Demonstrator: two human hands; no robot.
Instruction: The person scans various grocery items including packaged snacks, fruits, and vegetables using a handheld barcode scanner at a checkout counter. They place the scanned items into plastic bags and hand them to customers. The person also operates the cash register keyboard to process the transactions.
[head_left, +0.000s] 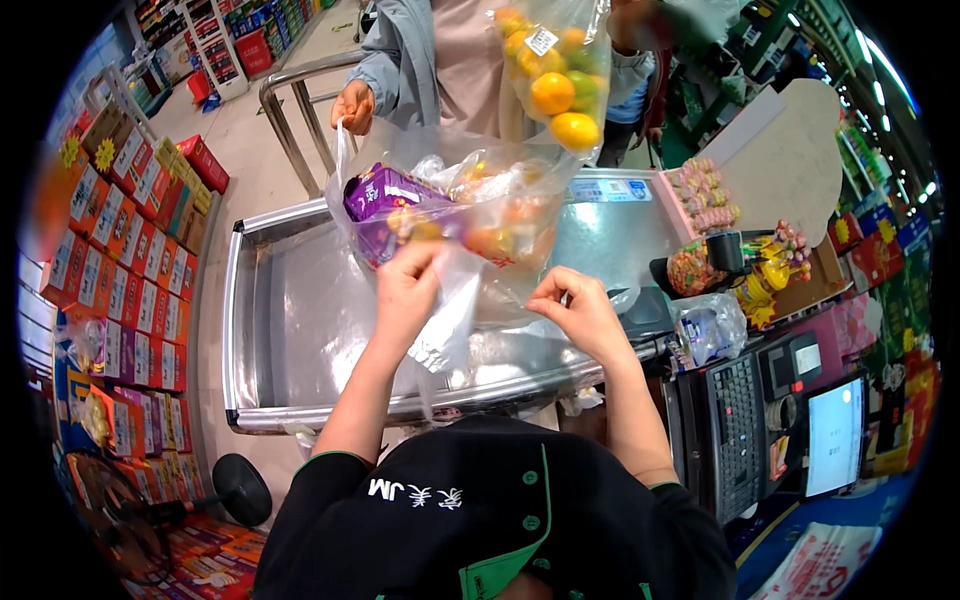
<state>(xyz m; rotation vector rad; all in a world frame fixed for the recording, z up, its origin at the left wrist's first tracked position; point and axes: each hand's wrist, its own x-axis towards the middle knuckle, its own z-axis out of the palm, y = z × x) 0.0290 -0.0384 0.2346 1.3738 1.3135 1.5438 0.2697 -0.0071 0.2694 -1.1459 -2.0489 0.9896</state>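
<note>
A clear plastic carrier bag (517, 217) hangs open over the metal checkout counter (300, 322). Inside it lie a purple packet (390, 191) and other goods in clear wrapping, partly blurred. My left hand (409, 289) pinches the bag's near side, and a loose white flap of film (454, 315) drops below it. My right hand (581, 311) has thumb and forefinger together on the bag's near right edge. Opposite me, a person's hand (354, 105) grips the bag's far left handle. A clear bag of oranges (559, 90) hangs above the bag's far right side; what holds it is hidden.
Candy jars (694, 270) and a pink display box (697, 195) stand right of the counter. Nearer me are a keyboard (731, 435) and a screen (834, 435). Stacked cartons (127, 262) line the left. A metal rail (300, 112) rises beyond the counter.
</note>
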